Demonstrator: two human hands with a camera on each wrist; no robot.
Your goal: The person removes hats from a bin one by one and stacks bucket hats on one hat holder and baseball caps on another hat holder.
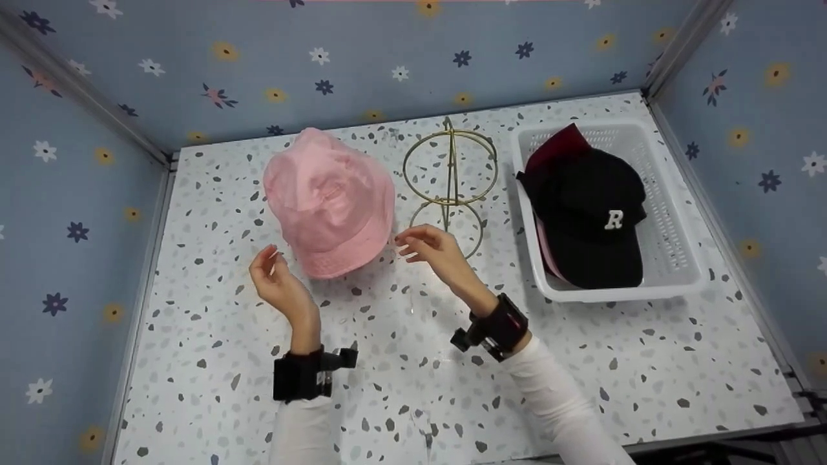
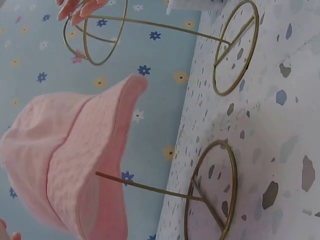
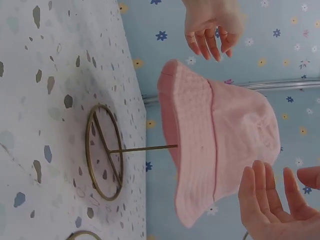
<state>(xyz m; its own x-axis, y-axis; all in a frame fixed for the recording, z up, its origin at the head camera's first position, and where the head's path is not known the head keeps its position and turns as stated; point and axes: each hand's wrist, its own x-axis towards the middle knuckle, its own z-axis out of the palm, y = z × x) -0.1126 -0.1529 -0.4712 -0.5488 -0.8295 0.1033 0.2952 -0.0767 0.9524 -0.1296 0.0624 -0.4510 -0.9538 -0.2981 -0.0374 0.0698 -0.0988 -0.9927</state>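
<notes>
A pink bucket hat (image 1: pixel 329 194) sits crown up on a gold wire stand, whose round base (image 3: pixel 89 165) shows below the brim in the right wrist view. My left hand (image 1: pixel 281 284) is at the hat's near left side, its fingers relaxed and holding nothing. On the other side, my right hand (image 1: pixel 439 255) is beside the brim with loosely bent fingers and nothing in them. In the right wrist view its fingertips overlap the crown, and I cannot tell whether they touch it. A second gold wire stand (image 1: pixel 450 171) without a hat stands right of the pink one.
At the right, a white plastic basket (image 1: pixel 672 292) holds a black cap (image 1: pixel 591 194) with a white R, a dark red piece (image 1: pixel 563 147) and something pink beneath. Flowered panels (image 1: pixel 362 58) border the speckled table (image 1: pixel 400 387) at the back and sides.
</notes>
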